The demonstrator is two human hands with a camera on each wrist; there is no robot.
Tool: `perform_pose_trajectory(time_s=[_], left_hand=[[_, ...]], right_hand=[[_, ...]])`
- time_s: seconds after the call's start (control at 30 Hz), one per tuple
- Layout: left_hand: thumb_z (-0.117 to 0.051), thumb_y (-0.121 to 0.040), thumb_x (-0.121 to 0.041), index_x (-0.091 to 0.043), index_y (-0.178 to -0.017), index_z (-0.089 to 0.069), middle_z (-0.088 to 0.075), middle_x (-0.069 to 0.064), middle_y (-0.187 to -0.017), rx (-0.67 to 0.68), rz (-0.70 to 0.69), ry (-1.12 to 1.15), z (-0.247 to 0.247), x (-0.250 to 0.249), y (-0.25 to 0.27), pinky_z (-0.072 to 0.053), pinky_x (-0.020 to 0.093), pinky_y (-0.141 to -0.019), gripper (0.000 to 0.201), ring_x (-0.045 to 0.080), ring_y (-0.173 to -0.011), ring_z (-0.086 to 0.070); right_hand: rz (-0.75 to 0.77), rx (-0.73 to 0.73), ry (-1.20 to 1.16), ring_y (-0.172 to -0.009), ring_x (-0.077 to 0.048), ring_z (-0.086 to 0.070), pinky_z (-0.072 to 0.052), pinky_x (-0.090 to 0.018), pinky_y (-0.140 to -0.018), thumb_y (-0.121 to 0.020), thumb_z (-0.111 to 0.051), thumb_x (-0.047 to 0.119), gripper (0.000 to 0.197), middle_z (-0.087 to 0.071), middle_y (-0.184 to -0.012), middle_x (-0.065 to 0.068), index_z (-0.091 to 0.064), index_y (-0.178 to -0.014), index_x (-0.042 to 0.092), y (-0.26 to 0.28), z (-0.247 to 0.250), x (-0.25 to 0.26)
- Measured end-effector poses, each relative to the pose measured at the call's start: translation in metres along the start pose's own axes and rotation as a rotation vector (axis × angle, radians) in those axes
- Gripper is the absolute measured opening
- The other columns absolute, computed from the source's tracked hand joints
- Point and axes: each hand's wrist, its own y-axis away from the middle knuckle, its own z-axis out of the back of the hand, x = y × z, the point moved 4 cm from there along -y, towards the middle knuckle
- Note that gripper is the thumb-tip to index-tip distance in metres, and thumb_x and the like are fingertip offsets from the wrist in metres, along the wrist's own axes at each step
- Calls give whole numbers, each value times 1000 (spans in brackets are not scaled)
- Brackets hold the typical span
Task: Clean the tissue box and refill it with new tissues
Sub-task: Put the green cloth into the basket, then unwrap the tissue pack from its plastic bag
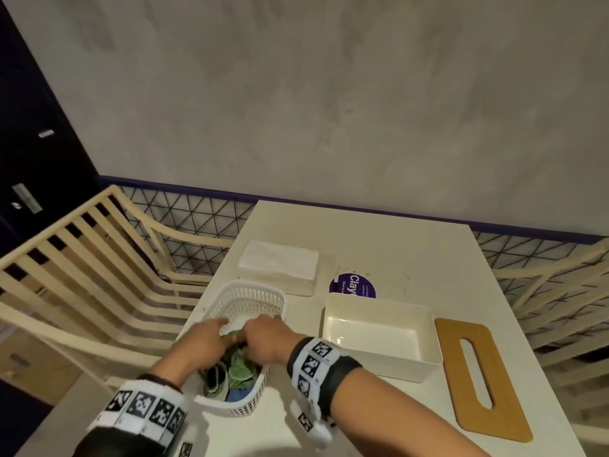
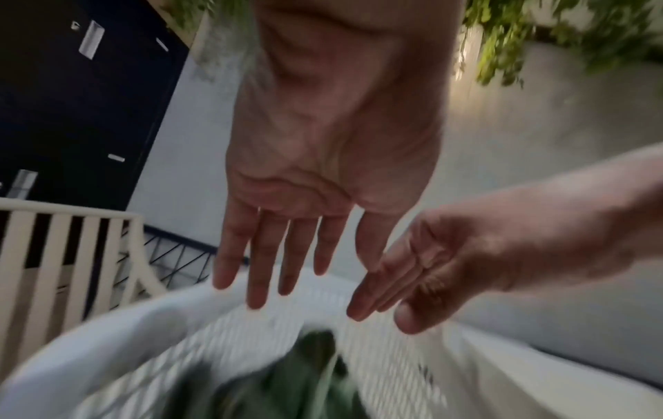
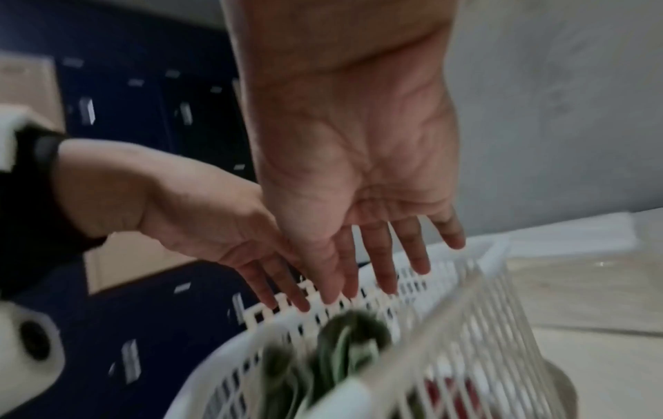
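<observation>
Both hands hover over a white slotted basket [image 1: 250, 298] that holds green cloths [image 1: 239, 369]. My left hand [image 1: 206, 336] and right hand [image 1: 263, 334] have straight, spread fingers and hold nothing. The wrist views show the left fingers [image 2: 258, 272] and right fingers [image 3: 380, 263] just above the green cloths [image 3: 344, 331]. To the right sits the empty cream tissue box [image 1: 379, 334], its wooden slotted lid [image 1: 478, 374] flat on the table beside it. A stack of white tissues [image 1: 278, 263] lies behind the basket.
A purple round sticker [image 1: 352, 286] lies on the cream table [image 1: 412, 245] behind the box. Slatted wooden chairs [image 1: 82, 275] stand left and right of the table. A grey wall rises behind.
</observation>
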Motion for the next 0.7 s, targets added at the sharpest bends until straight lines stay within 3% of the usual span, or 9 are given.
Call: perform_pose_trajectory(time_s=[0.07,0.2,0.3,0.4,0.43,0.5,0.53,0.63,0.7], left_hand=[[-53,-91,-32,-18,-134,-44,-55,8,-135,-151,-24,77,33,-15,-12,-45,35,-94,46,27,-116,-56],[-56,-90,-28,-16,-128,-50,-58,9,-130,-298,-84,245,80,-44,-50,-45,34,-93,40,26,-112,-58],[-58,-89,-26,-14,-124,-52,-57,11,-130,-304,-53,302,86,-54,-91,-44,34,-92,38,28,-112,-57],[-58,-89,-25,-10,-126,-50,-50,14,-136,-167,-11,236,77,-64,-125,-41,33,-96,41,30,-119,-51],[-56,-90,-27,-8,-129,-47,-47,14,-139,-94,2,173,73,-67,-136,-39,33,-99,44,30,-123,-48],[-51,-93,-30,-4,-133,-43,-42,14,-143,23,12,33,68,-72,-155,-36,33,-103,49,29,-128,-43],[-49,-93,-32,-3,-133,-43,-41,14,-143,57,27,-23,67,-74,-163,-36,33,-103,50,29,-128,-43],[-50,-91,-29,-5,-131,-45,-47,12,-139,146,52,-142,60,-71,-185,-39,31,-97,47,28,-125,-47],[-51,-89,-24,-6,-127,-49,-52,12,-134,200,76,-181,53,-66,-194,-41,30,-92,42,27,-121,-51]], right_hand=[[-9,-147,-177,-113,-31,-53,-37,-43,-104,-87,-56,15,30,-62,-121,-14,-62,-116,16,3,36,-12],[-98,-395,-407,-111,-25,-57,-40,-29,-96,-88,-60,18,22,-64,-121,-9,-67,-108,13,-2,98,-53],[-219,-546,-558,-105,-20,-59,-36,-16,-80,-87,-60,13,18,-67,-114,-7,-69,-103,10,-15,124,-92],[-376,-568,-733,-91,-17,-60,-40,-2,-64,-87,-60,11,22,-65,-109,-7,-66,-108,8,-37,117,-133],[-437,-524,-763,-93,-17,-60,-45,-4,-70,-86,-61,14,26,-63,-111,-6,-64,-111,9,-48,108,-144],[-562,-417,-783,-108,-24,-58,-46,-28,-96,-83,-65,20,38,-58,-126,-9,-59,-120,13,-71,86,-162],[-610,-382,-820,-115,-28,-54,-43,-37,-101,-81,-66,22,47,-54,-132,-11,-54,-125,14,-81,76,-168],[-742,-336,-981,-127,-33,-41,-39,-38,-104,-81,-65,22,77,-37,-143,-18,-21,-144,12,-98,49,-176],[-847,-311,-1067,-131,-33,-37,-37,-39,-105,-84,-61,21,89,-32,-145,-20,2,-145,4,-103,37,-181]])
